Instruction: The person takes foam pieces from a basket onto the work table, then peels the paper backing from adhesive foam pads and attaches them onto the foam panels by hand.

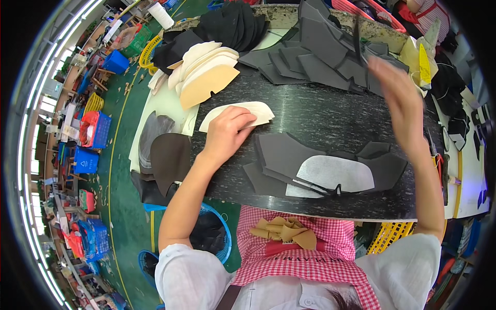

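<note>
My left hand [227, 129] is closed over the right part of a small stack of cream curved pieces [214, 120], fingers on top and thumb at the near edge. My right hand [395, 90] is raised at the far right, its fingers blurred. At its fingertips a thin dark grey foam piece [357, 39] stands edge-on, above a large pile of similar foam pieces [323, 51]. Nearer to me lie more dark grey foam pieces [279, 150], with a whitish half-oval piece [338, 173] on top of them.
Fanned cream and tan pieces [209, 72] lie at the back left beside black pieces [227, 26]. Dark brown curved pieces [170, 157] lie left of the black speckled tabletop [310, 108]. A blue basket [225, 235] stands below. Tan scraps [284, 230] rest on my checked apron.
</note>
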Action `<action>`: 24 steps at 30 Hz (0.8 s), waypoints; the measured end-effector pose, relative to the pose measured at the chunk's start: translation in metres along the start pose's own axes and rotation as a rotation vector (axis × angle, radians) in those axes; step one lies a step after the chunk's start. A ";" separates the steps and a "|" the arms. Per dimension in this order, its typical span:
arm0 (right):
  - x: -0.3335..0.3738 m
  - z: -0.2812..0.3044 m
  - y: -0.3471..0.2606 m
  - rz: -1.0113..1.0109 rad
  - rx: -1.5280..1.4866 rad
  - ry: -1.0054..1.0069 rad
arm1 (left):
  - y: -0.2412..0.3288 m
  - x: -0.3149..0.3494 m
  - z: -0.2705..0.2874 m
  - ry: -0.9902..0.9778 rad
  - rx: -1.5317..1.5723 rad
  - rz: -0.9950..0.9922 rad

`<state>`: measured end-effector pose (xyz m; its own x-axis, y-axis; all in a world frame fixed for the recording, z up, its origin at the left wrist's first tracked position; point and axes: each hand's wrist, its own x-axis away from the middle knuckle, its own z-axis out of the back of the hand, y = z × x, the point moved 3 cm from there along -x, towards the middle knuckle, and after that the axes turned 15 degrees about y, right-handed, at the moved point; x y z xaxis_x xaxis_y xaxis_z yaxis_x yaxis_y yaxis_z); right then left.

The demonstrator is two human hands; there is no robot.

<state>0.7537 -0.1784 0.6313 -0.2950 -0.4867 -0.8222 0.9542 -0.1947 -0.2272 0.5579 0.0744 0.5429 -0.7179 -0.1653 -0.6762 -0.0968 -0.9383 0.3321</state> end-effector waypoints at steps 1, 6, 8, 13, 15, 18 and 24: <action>0.013 0.012 -0.028 0.104 0.066 -0.063 | -0.004 0.002 0.004 -0.011 0.042 0.016; 0.105 0.014 -0.093 -0.016 0.047 -0.506 | 0.011 -0.009 0.032 0.314 -0.128 -0.285; 0.091 0.018 -0.090 -0.115 -0.134 -0.425 | 0.021 -0.011 0.035 0.330 -0.175 -0.409; 0.062 -0.022 -0.094 -0.622 -0.776 -0.383 | 0.082 -0.001 0.046 0.319 -0.231 -0.631; 0.063 -0.035 -0.104 -1.112 -1.207 -0.495 | 0.108 0.003 0.055 0.227 -0.240 -0.699; 0.056 -0.019 -0.105 -0.693 -0.951 -0.170 | 0.084 0.008 0.055 0.280 -0.286 -0.671; 0.059 0.027 -0.097 -0.590 -0.934 0.104 | 0.056 -0.020 0.044 0.140 0.379 0.105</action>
<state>0.6421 -0.2115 0.6192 -0.7517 -0.4470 -0.4849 0.3404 0.3668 -0.8658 0.5366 0.0383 0.6040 -0.6391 -0.3182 -0.7002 -0.2939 -0.7403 0.6046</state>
